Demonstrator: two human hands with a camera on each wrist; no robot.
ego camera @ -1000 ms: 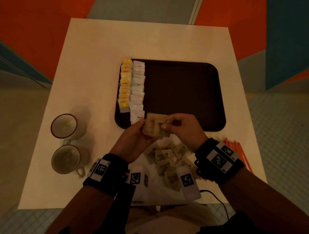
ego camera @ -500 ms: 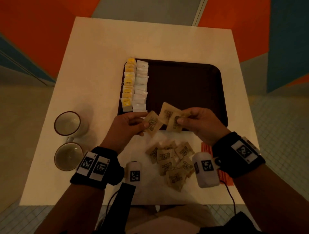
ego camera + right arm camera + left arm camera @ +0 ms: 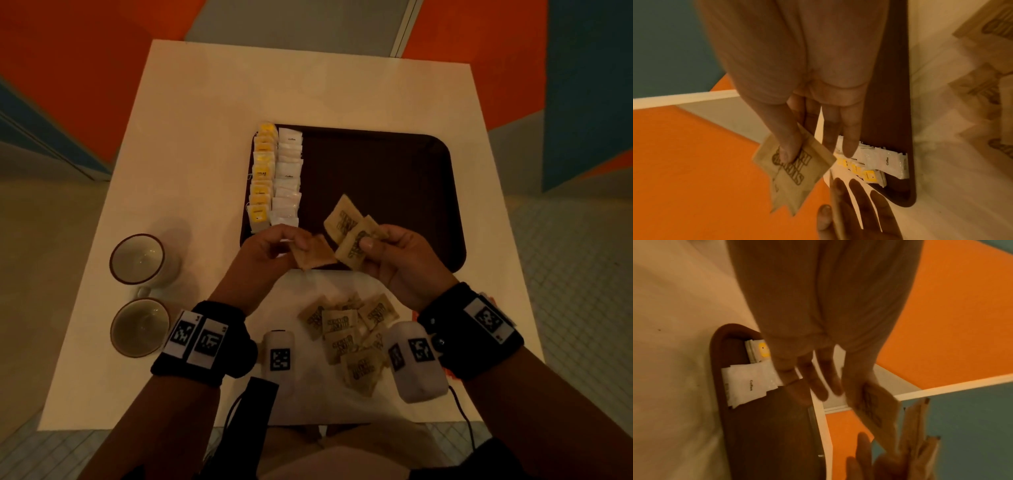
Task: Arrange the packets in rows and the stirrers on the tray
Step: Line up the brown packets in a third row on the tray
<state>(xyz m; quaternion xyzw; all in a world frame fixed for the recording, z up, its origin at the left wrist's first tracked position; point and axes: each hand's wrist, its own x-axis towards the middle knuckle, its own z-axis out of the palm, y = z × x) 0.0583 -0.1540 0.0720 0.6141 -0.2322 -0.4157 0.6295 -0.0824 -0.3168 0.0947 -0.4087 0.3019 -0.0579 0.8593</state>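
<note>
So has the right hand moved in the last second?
Yes. The right hand, pinching brown packets, has drifted rightward along the tray's near edge, away from the left hand and the white packet row.

One dark tray [image 3: 376, 164] on the worktop [image 3: 191, 144]. Two rows of packets on it: one yellow row [image 3: 262, 178], one white row [image 3: 288, 178]. Three brown packets [image 3: 344, 219] held in the hands. Loose brown pile [image 3: 346, 335]: exact count unclear. Two cups [image 3: 137, 258].
</note>
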